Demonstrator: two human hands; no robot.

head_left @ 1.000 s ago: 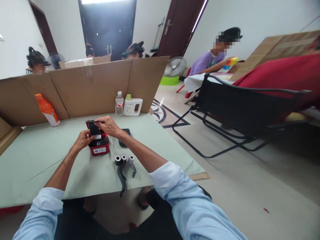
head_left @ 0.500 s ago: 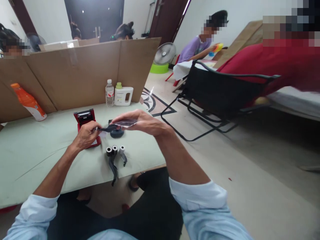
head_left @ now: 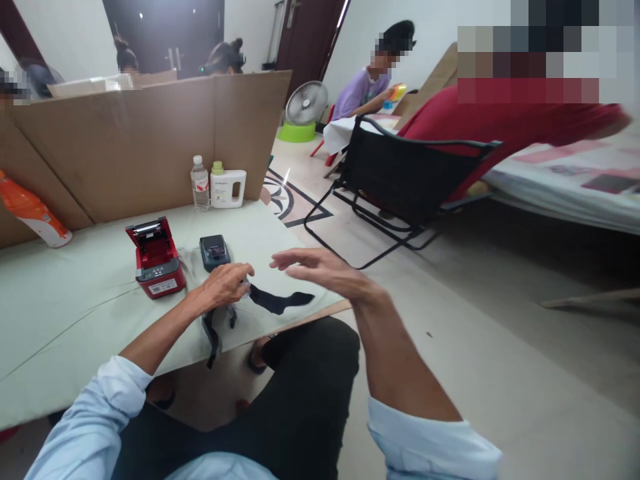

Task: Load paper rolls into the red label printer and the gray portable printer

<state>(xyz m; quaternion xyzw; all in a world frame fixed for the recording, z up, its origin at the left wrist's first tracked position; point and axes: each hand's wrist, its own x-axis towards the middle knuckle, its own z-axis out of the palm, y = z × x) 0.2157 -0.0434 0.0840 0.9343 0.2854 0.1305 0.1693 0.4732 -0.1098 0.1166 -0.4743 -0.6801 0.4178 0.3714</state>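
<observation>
Black strip point(head_left: 280, 301) lies on the table point(head_left: 75, 293) edge, one end pinched under the left hand point(head_left: 225, 285). Right hand point(head_left: 320, 267) hovers at its 2 o'clock, fingers spread, empty. Red printer point(head_left: 156, 259) at 10 o'clock, lid up.

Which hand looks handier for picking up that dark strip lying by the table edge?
Probably the right hand: it hovers open just above the dark strip, while the left hand rests closed at the strip's other end.

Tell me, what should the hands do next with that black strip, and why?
Probably set the black strip flat on the table. The left hand pinches one end while the rest trails loose, and the right hand hovers open above it, holding nothing.
</observation>
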